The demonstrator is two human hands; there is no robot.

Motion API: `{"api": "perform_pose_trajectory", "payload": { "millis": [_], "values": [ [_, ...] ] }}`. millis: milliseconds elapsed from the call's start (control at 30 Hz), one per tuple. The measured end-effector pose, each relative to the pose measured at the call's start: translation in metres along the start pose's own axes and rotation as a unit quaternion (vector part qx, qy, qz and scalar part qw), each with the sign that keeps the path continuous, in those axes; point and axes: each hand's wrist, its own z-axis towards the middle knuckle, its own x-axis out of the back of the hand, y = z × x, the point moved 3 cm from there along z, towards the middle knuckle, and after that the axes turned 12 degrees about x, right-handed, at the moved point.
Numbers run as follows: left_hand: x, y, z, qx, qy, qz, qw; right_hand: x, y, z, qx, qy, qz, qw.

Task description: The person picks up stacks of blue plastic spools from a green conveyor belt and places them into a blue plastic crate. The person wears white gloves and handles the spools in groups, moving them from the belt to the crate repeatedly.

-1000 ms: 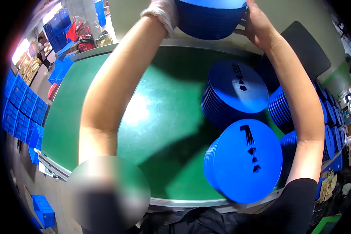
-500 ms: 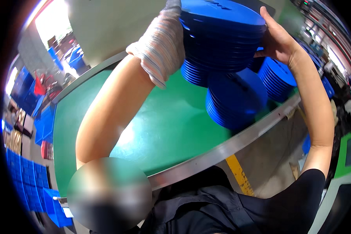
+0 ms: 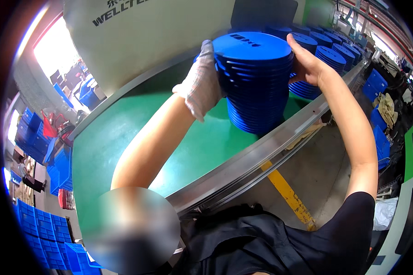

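Blue crates (image 3: pixel 36 229) are stacked way over at 8 o'clock, with the green belt (image 3: pixel 124 133) next to them. The gloved left hand (image 3: pixel 199 85) is pressed flat on the tall stack of blue discs (image 3: pixel 254 82) up at 12 o'clock. The bare right hand (image 3: pixel 307 64) cups its other side, fingers spread. More disc stacks (image 3: pixel 328 52) sit at 1 o'clock.

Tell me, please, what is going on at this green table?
A person grips a tall stack of blue discs between both hands: the gloved left hand presses its left side, the bare right hand its right. The pictures do not settle whether the stack rests on the green table or is just off it. More disc stacks stand behind it.
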Motion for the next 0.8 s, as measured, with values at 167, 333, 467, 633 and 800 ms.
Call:
{"api": "perform_pose_trajectory", "payload": {
  "millis": [167,333,467,633,800],
  "values": [
    [-0.025,-0.01,-0.007,-0.008,0.426,0.164,0.89,0.005,0.001,-0.013,0.008,-0.016,0.002,1.0],
    [-0.021,-0.013,0.001,-0.025,0.447,0.153,0.881,0.01,0.012,-0.008,0.037,-0.017,0.037,0.998],
    [-0.03,-0.019,0.01,-0.07,0.468,0.132,0.871,0.006,0.012,-0.01,0.056,-0.01,0.096,0.994],
    [-0.015,-0.017,0.017,-0.172,0.436,0.018,0.883,0.001,0.014,-0.008,0.124,-0.011,0.082,0.989],
    [-0.023,-0.018,0.015,-0.28,0.3,-0.298,0.862,-0.007,0.001,-0.015,0.137,0.031,0.082,0.987]
  ]
}}
